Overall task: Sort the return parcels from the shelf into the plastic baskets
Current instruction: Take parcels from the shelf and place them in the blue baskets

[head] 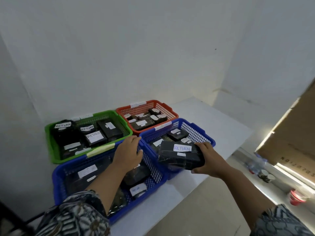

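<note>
Right hand (207,160), fingers curled round a black RETURN parcel (180,157), holds it over the near rim of the right blue basket (196,132). Left hand (127,150) grips the far rim of the near blue basket (58,178). Green basket (49,138) and red basket (170,111) stand farther back on the white tabletop (213,116).

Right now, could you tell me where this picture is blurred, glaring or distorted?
Head view: glare streaks along the cardboard box at right; the cups beneath are blurred; the RETURN label on the held parcel reads clearly; wide-angle distortion bends the wall corner.
</note>
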